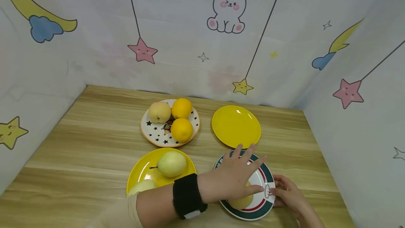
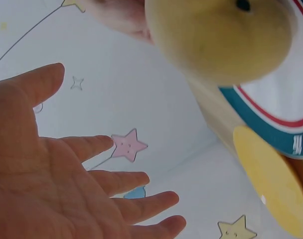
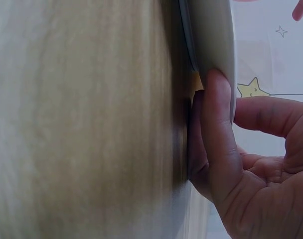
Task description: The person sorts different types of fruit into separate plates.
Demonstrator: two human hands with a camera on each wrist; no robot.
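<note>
My left hand (image 1: 232, 178) hovers over a white plate with a teal rim (image 1: 268, 171), its fingers spread and straight. It holds nothing, and the left wrist view also shows its bare palm. On that plate lies a yellowish fruit (image 1: 242, 202), partly hidden by the left hand; a dark dimple marks it in the left wrist view. At the plate's right edge my right hand (image 1: 289, 194) pinches the rim, thumb on top and fingers beneath. From the right wrist, the plate's underside (image 3: 211, 40) appears between thumb and fingers, close to the wooden table.
Left of the hands, a yellow plate (image 1: 134, 173) carries a pear (image 1: 171, 164) and another pale fruit (image 1: 143, 186), partly covered by the forearm. Behind it, a star-patterned plate (image 1: 155, 137) bears a peach (image 1: 159, 112) and two oranges (image 1: 181, 130). A bare yellow plate (image 1: 236, 126) stands at the back right.
</note>
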